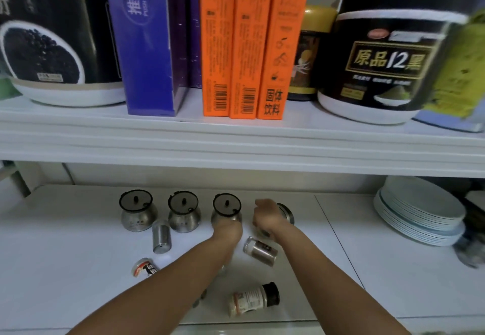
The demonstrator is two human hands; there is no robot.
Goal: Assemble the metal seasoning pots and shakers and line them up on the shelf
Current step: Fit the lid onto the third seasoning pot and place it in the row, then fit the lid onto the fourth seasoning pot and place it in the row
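Three round metal seasoning pots with black-rimmed lids stand in a row at the back of the white lower shelf (pixel 78 229): the first pot (pixel 136 211), the second pot (pixel 183 212) and the third pot (pixel 226 206). My left hand (pixel 228 229) is curled against the front base of the third pot. My right hand (pixel 266 216) wraps around a fourth metal pot (pixel 286 214), which it mostly hides. A plain metal shaker (pixel 161 236) sits in front of the first two pots.
A glass spice jar (pixel 259 250), a black-capped spice bottle (pixel 253 300) and a small labelled jar (pixel 144 267) lie on the shelf near my forearms. Stacked plates (pixel 420 211) stand at the right. The upper shelf (pixel 236 145) overhangs, loaded with boxes and tubs.
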